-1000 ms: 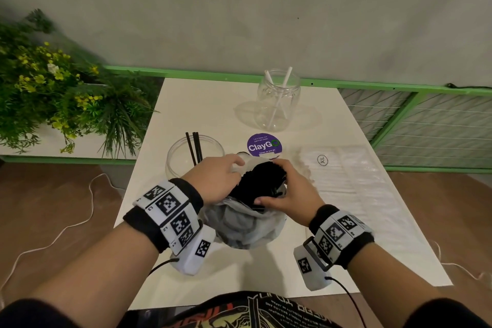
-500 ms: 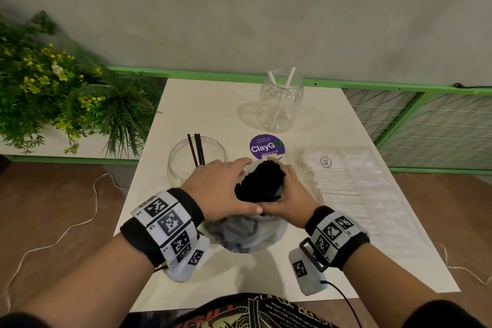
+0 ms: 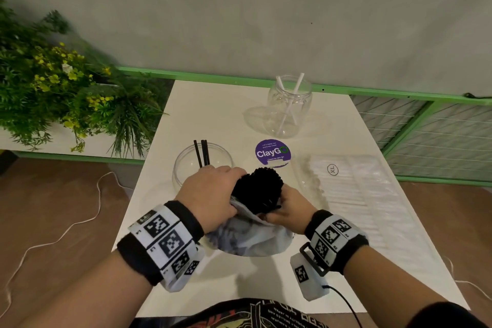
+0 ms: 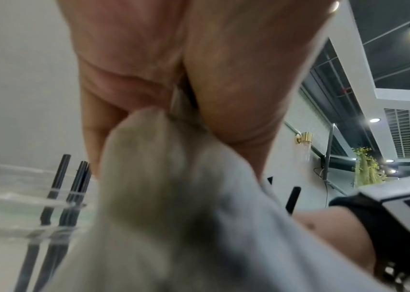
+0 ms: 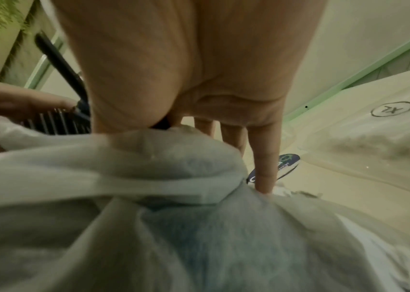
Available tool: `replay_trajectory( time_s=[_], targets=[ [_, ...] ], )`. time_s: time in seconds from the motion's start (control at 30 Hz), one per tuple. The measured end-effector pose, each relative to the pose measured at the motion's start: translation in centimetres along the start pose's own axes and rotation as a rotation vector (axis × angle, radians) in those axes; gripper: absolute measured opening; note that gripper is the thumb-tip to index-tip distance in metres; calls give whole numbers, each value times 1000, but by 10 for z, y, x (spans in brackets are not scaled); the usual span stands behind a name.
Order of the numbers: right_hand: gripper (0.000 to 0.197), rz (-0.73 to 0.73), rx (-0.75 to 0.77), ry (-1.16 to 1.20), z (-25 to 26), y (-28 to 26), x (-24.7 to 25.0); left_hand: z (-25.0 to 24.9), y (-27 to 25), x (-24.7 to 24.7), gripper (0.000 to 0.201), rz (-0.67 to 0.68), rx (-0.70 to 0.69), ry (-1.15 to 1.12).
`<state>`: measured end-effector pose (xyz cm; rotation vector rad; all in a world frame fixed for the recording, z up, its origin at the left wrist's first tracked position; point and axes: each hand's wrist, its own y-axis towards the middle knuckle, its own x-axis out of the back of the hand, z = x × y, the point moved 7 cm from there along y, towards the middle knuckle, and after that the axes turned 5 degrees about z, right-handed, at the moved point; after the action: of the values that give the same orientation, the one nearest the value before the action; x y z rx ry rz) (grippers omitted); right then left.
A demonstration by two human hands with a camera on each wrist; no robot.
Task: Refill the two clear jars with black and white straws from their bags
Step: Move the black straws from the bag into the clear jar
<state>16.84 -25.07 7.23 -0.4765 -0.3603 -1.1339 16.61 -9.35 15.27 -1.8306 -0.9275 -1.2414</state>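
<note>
A bundle of black straws (image 3: 257, 189) sticks up out of a crumpled translucent bag (image 3: 250, 237) at the table's near middle. My left hand (image 3: 213, 194) pinches the bag's rim (image 4: 174, 197) on the left of the bundle. On the right, my right hand (image 3: 287, 210) grips the rim (image 5: 149, 168), thumb on the plastic. Just behind my left hand is a low clear jar (image 3: 186, 165) with three black straws (image 3: 202, 153). A taller clear jar (image 3: 288, 106) with two white straws stands at the back. The bag of white straws (image 3: 354, 189) lies flat on the right.
A purple round sticker (image 3: 272, 152) lies on the white table (image 3: 207, 114) between the jars. Green plants (image 3: 53, 82) fill the left side beyond the table's edge. A green rail runs behind, wire fencing to the right. A white cable (image 3: 53, 239) lies on the floor at left.
The bag's rim has come down round the black bundle, so more of the straws shows above it. Both hands stayed on the rim and shifted slightly.
</note>
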Motion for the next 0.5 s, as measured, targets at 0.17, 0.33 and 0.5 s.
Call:
replay_trajectory(
  time_s=[0.17,0.33,0.5],
  targets=[
    [37,-97,6,114,2,-4,28,5,-5,9,45,-155,6,-155],
    [27,-169,-41,283,-9,-14,50,0,-11,12,51,-194,-14,-257],
    [43,-284,-99,238,-26,-12,48,-13,-16,14,41,-265,-110,-195]
  ],
)
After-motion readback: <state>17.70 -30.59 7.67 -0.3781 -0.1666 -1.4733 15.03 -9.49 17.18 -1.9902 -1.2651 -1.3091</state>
